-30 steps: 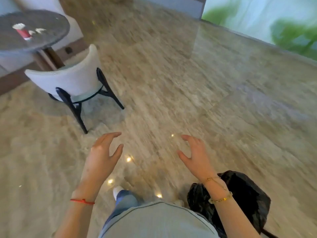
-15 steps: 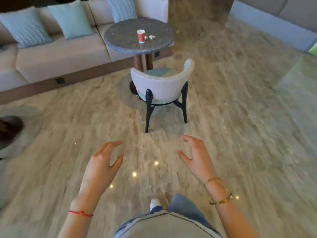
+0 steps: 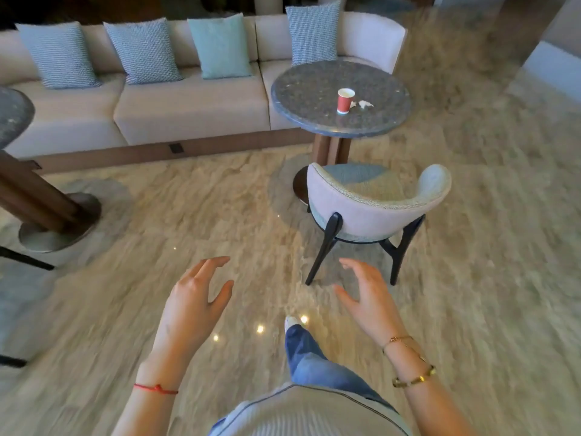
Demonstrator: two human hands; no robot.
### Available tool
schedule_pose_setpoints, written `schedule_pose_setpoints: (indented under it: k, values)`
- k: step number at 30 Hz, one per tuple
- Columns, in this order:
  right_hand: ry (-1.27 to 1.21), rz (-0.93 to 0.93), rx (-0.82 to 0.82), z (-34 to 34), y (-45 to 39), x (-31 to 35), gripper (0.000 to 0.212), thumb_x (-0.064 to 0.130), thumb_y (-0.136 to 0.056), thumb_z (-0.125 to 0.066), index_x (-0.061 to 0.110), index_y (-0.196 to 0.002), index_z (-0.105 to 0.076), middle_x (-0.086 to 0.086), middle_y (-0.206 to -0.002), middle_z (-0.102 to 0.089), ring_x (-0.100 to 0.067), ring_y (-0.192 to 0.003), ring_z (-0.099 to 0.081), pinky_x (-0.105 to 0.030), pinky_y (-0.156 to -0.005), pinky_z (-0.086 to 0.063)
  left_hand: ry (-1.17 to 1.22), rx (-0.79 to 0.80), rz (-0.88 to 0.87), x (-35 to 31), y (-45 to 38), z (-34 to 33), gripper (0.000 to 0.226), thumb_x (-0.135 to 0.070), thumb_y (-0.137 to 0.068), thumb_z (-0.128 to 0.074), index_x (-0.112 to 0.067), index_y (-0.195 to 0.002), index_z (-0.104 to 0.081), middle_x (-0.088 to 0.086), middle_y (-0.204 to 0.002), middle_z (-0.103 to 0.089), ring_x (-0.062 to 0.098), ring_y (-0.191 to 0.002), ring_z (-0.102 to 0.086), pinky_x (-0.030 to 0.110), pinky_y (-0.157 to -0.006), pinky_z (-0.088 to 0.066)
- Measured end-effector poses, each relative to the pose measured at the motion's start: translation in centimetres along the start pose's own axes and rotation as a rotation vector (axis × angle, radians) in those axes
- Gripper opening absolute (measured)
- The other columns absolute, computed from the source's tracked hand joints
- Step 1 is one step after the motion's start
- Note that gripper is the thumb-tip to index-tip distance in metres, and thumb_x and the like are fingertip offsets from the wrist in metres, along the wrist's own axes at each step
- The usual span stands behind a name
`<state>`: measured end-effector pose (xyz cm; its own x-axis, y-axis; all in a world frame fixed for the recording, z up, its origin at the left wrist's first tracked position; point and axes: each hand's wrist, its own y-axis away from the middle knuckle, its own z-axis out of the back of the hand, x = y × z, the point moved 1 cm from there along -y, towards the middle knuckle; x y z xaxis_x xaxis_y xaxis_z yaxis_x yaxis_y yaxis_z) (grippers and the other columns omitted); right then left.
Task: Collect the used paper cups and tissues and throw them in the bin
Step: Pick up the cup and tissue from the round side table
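Polished beige stone floor [image 3: 471, 278] fills most of the view, with small ceiling lights mirrored in it. Taking the round speckled table [image 3: 314, 89] as the landmark: behind it and running off to its left stands a long cream sofa [image 3: 188, 105] with four cushions [image 3: 220, 45] propped against its back, two plain teal and two checked. On the near side of the table, tucked close to its wooden pedestal, sits a pale curved-back chair [image 3: 374, 212] on dark legs, its back turned this way. Far to the left of the table, the edge and pedestal of a second round table [image 3: 12, 114] show. Nearer than the chair, both bare hands hang over the floor, well apart from the table: the left hand [image 3: 191, 306], with a red string at the wrist, and the right hand [image 3: 367, 297], with gold bracelets, each have fingers spread and loosely curled around nothing. On the tabletop, toward its right half, a red paper cup [image 3: 345, 101] stands upright, and just beside it on the right lie crumpled white tissues [image 3: 364, 104].
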<state>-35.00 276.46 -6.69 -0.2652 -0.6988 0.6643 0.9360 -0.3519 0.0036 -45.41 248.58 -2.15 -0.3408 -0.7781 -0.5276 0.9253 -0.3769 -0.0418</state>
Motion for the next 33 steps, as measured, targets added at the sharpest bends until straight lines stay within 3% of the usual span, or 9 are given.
schedule_pose_setpoints:
  k: [10,15,18,29,33]
  values:
    - [-0.013,0.125,-0.024,1.6,-25.0,3.0,0.043,0.032,-0.089,-0.063,0.021,-0.129,-0.050,0.008,-0.127,-0.053,-0.010,-0.122,-0.042,-0.027,-0.104,-0.036,0.015,-0.099,0.034,0.5,-21.4,1.8,0.038,-0.032,-0.089,-0.065,-0.028,-0.126,-0.056,-0.007,-0.118,-0.062,0.014,-0.097,-0.063,0.022,-0.078,-0.042]
    - [0.021,0.134,-0.005,0.4,-33.7,3.7,0.043,0.032,-0.089,-0.063,0.021,-0.128,-0.050,0.009,-0.125,-0.052,-0.009,-0.120,-0.041,-0.015,-0.100,-0.026,0.044,-0.109,0.073,1.8,-29.6,1.7,0.038,-0.029,-0.088,-0.065,-0.027,-0.126,-0.057,-0.007,-0.118,-0.062,0.017,-0.109,-0.060,0.024,-0.084,-0.042]
    - [0.052,0.124,0.007,-0.8,-38.4,3.6,0.042,0.032,-0.088,-0.064,0.019,-0.127,-0.052,0.003,-0.123,-0.056,-0.012,-0.119,-0.043,-0.018,-0.100,-0.027,0.057,-0.088,0.073,3.0,-34.7,1.3,0.038,-0.027,-0.088,-0.066,-0.025,-0.125,-0.058,-0.005,-0.118,-0.063,0.018,-0.107,-0.061,0.024,-0.082,-0.042]
    - [0.016,-0.017,-0.093,-3.8,-59.0,5.6,0.043,0.029,-0.090,-0.063,0.016,-0.129,-0.052,0.004,-0.130,-0.054,-0.014,-0.126,-0.043,-0.021,-0.105,-0.029,0.080,-0.010,-0.108,7.1,-60.3,2.3,0.040,-0.026,-0.088,-0.065,-0.024,-0.127,-0.055,-0.005,-0.123,-0.061,0.015,-0.098,-0.065,0.024,-0.081,-0.046]
    - [0.006,-0.076,-0.183,-4.0,-65.4,6.6,0.041,0.026,-0.087,-0.066,0.017,-0.125,-0.054,0.003,-0.126,-0.057,-0.015,-0.121,-0.046,-0.021,-0.104,-0.031,0.087,0.044,-0.214,7.3,-69.2,2.7,0.045,-0.025,-0.089,-0.065,-0.021,-0.131,-0.053,-0.005,-0.124,-0.060,0.017,-0.107,-0.063,0.029,-0.085,-0.050]
